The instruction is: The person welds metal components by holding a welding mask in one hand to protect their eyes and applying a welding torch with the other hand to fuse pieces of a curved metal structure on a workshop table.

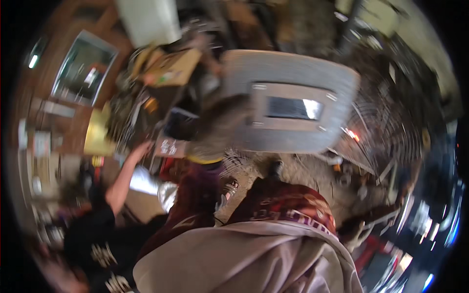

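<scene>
A grey hand-held welding shield with a dark rectangular window fills the middle of the view. My left hand, in a dark brownish work glove with a yellow-edged cuff, reaches up to its left side. The hand looks closed on the shield, though the fingers are blurred and partly hidden at its edge. My right hand does not show; the shield covers part of the space in front of me. Just right of the shield, a small spot glows orange-red beside round wire grilles.
On the left, another person in a black shirt stretches a bare forearm toward a cluttered bench. An open cardboard box sits at the far left. Loose metal parts lie on the dirt floor at right. Everything is motion-blurred.
</scene>
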The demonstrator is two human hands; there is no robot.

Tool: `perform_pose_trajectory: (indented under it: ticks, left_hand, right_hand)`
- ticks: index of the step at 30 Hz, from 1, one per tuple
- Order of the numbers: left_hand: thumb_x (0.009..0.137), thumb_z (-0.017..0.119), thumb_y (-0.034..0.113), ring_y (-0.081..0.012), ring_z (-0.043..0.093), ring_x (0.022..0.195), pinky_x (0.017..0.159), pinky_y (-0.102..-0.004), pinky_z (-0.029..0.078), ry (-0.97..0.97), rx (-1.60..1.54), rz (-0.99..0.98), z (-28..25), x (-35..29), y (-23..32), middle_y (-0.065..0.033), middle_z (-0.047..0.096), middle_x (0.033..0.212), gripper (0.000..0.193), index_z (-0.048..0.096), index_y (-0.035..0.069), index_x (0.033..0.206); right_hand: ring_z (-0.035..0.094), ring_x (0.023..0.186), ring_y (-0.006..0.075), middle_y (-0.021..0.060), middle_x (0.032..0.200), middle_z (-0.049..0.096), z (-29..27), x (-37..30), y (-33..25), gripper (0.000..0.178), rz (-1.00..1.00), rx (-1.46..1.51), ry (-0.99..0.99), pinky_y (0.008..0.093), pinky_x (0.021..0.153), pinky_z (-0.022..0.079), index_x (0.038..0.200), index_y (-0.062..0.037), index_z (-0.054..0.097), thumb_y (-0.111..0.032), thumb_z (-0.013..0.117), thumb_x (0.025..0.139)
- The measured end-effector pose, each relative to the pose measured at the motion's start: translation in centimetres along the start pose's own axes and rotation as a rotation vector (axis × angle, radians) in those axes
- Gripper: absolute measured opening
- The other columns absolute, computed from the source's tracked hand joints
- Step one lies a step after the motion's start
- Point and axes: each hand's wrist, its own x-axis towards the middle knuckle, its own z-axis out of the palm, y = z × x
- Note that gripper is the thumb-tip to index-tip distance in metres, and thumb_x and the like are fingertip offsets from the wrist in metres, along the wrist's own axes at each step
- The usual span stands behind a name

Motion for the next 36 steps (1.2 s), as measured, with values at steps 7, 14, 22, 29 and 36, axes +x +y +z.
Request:
perform_pose_trajectory:
  ticks: [7,14,22,29,36]
  left_hand:
    - [0.084,0.073,0.024,-0.0162,0.067,0.077,0.068,-0.0304,0.053,-0.345,-0.183,-0.061,3.6,-1.1,5.9,-0.0077,0.069,0.086,0.03,0.067,0.001,0.101]
    - [0.073,0.071,0.019,-0.0284,0.063,0.063,0.058,-0.0402,0.048,-0.449,-0.138,0.507,14.9,-3.8,7.1,-0.0151,0.061,0.065,0.023,0.06,-0.001,0.075]
    - [0.077,0.077,0.033,-0.0095,0.061,0.061,0.056,-0.0249,0.047,-0.278,-0.275,-0.061,8.9,-4.0,7.5,-0.0025,0.067,0.071,0.031,0.069,0.004,0.082]
    - [0.089,0.061,0.019,-0.0178,0.061,0.096,0.08,-0.0311,0.051,0.621,-0.01,0.201,-10.2,-8.6,1.3,-0.0082,0.063,0.111,0.035,0.058,0.003,0.121]
    - [0.095,0.053,0.04,-0.0156,0.059,0.096,0.077,-0.0344,0.052,0.901,1.09,-0.598,-25.7,-9.3,-2.8,-0.0069,0.062,0.113,0.046,0.056,0.003,0.122]
  right_hand:
    - [0.056,0.058,0.0158,0.0071,0.083,0.059,2.0,0.8,-0.4,0.051,-0.075,-0.098,-0.111,0.0303,0.046,0.046,0.136,-0.0087,0.037,-0.018,0.061,0.091]
    - [0.055,0.058,0.0147,0.0063,0.083,0.059,0.5,2.4,-0.7,0.05,-0.072,-0.117,-0.208,0.0292,0.047,0.045,0.135,-0.0075,0.038,-0.018,0.061,0.091]
    - [0.054,0.059,0.0135,0.0054,0.083,0.058,-0.8,3.2,-1.4,0.049,-0.059,-0.099,-0.227,0.0278,0.048,0.045,0.133,-0.0062,0.038,-0.017,0.061,0.091]
    - [0.054,0.059,0.0124,0.0046,0.083,0.058,-1.5,3.6,-1.6,0.048,-0.029,-0.079,-0.261,0.0267,0.049,0.044,0.132,-0.0051,0.039,-0.016,0.061,0.091]
    - [0.053,0.059,0.0113,0.0039,0.083,0.057,-3.3,3.4,-2.0,0.047,-0.003,-0.084,-0.312,0.0255,0.049,0.044,0.131,-0.0039,0.04,-0.016,0.061,0.091]
